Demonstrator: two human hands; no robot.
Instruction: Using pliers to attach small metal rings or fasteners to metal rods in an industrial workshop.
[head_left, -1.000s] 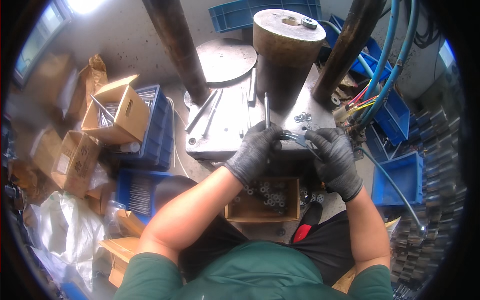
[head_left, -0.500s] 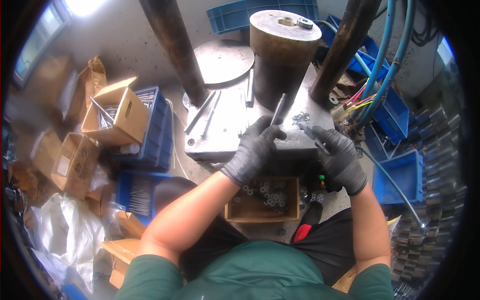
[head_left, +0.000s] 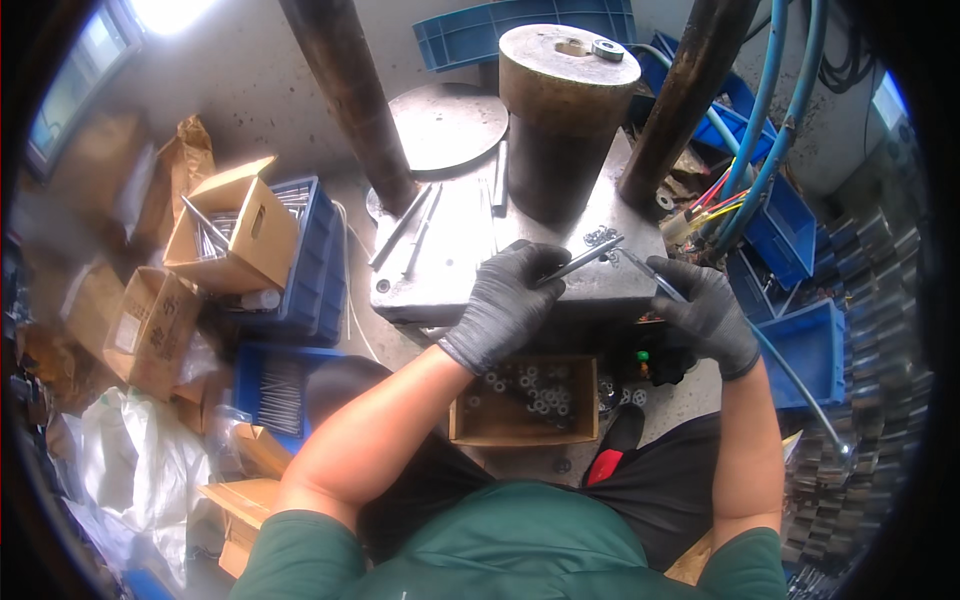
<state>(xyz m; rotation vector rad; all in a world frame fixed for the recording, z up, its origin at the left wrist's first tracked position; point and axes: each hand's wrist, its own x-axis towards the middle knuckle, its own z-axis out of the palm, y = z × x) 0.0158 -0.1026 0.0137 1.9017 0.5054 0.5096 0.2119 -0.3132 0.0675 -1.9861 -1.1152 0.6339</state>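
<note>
My left hand [head_left: 505,300], in a dark grey glove, is closed around a slim metal shaft [head_left: 592,260] that slants up to the right over the front of the metal press table [head_left: 440,285]. In my right hand [head_left: 712,318], gloved alike, is a slender tool that looks like pliers [head_left: 668,285]. Its tip points up and left, close by the shaft's far end; whether they touch I cannot tell. Just behind the tips lies a small heap of dark rings [head_left: 600,236] on the table. My fingers hide part of both held things.
A thick steel cylinder [head_left: 560,150] stands at the back with a bearing [head_left: 608,49] on top. Dark columns [head_left: 355,100] rise at both sides. Loose rods [head_left: 420,235] lie left on the table. Below is a carton [head_left: 525,430] of rings; blue crates [head_left: 800,350] flank the table.
The shaft has tipped from nearly upright to a low slant toward the right. My right hand has shifted right, and the pliers now point at the shaft's end.
</note>
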